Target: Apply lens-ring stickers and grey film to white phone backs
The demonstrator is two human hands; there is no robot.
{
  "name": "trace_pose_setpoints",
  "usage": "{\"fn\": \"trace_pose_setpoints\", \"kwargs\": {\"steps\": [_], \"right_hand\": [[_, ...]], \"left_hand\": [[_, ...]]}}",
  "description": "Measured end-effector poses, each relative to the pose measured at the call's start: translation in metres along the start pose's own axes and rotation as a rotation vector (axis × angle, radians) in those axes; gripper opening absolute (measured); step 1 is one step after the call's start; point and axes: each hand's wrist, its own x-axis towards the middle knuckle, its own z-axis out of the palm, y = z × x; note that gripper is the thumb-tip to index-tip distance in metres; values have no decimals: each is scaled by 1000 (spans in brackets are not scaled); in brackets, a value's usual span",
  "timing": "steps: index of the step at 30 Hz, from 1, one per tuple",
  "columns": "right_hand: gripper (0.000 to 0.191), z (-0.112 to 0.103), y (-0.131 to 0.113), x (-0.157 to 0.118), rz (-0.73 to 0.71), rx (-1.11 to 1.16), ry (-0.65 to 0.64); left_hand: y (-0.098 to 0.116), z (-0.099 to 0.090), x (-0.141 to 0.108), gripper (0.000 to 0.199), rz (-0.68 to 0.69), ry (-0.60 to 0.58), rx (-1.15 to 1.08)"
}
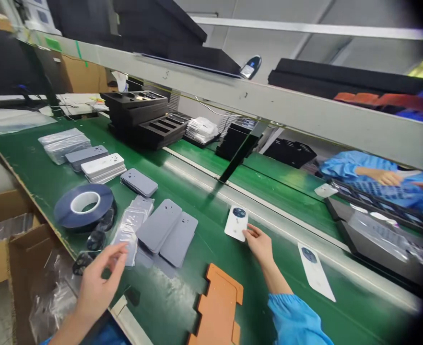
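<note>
On the green work surface (200,187), my right hand (258,239) pinches the lower right edge of a white phone-shaped panel (237,224) with a dark round camera area. My left hand (101,278) hovers near clear plastic sleeves (128,230), thumb and forefinger close together; whatever lies between them is too small to make out. Grey panels (160,225) lie in two overlapping stacks right of the sleeves. A second white panel (315,270) rests to the right of my right forearm. Near the front edge lies an orange notched plate (218,306).
A large roll of blue tape (84,206) sits at the left, with stacked white panels (103,167) behind it. Black foam trays (139,115) stand farther back. Cardboard boxes (28,254) are at lower left. Another person's hands (387,177) show at the right, beyond a metal rail.
</note>
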Motion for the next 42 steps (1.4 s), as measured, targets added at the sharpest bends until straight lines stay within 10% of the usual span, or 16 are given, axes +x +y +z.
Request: {"fn": "trace_pose_setpoints", "kwargs": {"steps": [5, 10, 15, 26, 31, 42], "right_hand": [[42, -5, 0, 21, -26, -312, 34], [45, -4, -6, 16, -88, -507, 13], [60, 20, -36, -23, -205, -521, -100], [32, 86, -100, -259, -532, 259, -895], [47, 106, -82, -273, -343, 405, -923], [50, 113, -78, -262, 127, 775, -1023]], "left_hand": [[-36, -62, 25, 45, 82, 366, 459], [-53, -88, 31, 47, -216, 91, 442], [-32, -77, 25, 38, -178, 33, 375], [38, -28, -13, 53, -468, -324, -390], [31, 5, -22, 47, -430, -479, -521], [21, 20, -23, 54, -18, -373, 38]]}}
